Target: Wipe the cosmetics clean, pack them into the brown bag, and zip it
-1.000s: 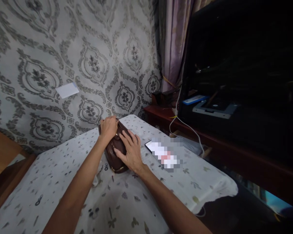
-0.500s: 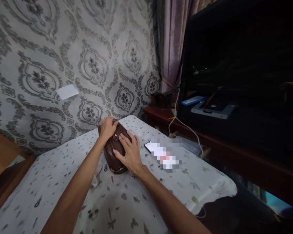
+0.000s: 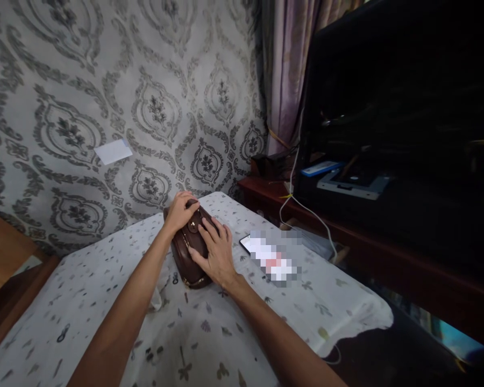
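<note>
A brown leather handbag with gold-coloured metal fittings lies on a white patterned cloth. My left hand curls over its far end, the thumb lying near the round clasp. Spread across the right side of the bag, my right hand rests with its fingers apart and their tips close to the clasp. The bag looks closed. Its underside and part of its far end are hidden by my hands.
To the right of the bag lies a phone with a lit, blurred screen. A white cable hangs by a dark red cabinet holding a large black screen. Patterned wallpaper rises behind the cloth.
The view has shifted very slightly. My left thumb sits slightly farther right near the clasp; the right hand stays spread on the bag, and the bag keeps its place.
</note>
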`<action>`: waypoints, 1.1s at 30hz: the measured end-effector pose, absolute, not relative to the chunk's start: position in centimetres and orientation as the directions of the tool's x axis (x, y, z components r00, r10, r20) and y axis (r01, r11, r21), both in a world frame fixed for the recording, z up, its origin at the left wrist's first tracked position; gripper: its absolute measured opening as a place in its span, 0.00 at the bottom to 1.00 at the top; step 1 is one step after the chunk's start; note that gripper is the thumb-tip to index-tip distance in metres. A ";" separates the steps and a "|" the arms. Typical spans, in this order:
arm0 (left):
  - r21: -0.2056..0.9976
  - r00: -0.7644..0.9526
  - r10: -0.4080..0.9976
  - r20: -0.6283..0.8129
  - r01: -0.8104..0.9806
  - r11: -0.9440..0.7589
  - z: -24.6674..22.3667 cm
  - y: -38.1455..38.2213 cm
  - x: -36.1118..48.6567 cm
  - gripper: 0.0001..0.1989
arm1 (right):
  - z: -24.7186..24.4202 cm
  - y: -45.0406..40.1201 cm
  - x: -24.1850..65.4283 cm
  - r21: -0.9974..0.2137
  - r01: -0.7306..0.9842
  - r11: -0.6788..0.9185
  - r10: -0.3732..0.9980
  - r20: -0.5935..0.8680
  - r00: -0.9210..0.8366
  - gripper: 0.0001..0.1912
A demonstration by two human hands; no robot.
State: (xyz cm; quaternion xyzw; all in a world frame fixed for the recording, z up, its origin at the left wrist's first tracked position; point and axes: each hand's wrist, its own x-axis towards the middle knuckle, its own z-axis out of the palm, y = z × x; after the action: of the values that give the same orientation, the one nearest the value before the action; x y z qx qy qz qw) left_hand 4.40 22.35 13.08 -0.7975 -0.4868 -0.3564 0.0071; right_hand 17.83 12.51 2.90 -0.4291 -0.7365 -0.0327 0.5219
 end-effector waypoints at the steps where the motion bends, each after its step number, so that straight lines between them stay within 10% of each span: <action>1: 0.344 0.279 0.777 0.565 0.776 -0.529 13.2 22.3 4.3 0.07 | 2.9 12.5 17.8 -0.397 0.670 0.628 0.598 0.797 -0.088 0.26; 33: 0.210 0.060 0.864 0.500 0.959 -0.188 13.7 22.2 -1.9 0.08 | 3.3 12.3 18.1 -0.360 0.667 0.652 0.573 0.811 -0.122 0.22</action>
State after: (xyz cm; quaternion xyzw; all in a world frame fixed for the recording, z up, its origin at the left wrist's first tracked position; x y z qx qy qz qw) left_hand -1.85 22.23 13.68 -0.7225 -0.6309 -0.2682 0.0890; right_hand 18.14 12.26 3.26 -0.4145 -0.7477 -0.0457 0.5167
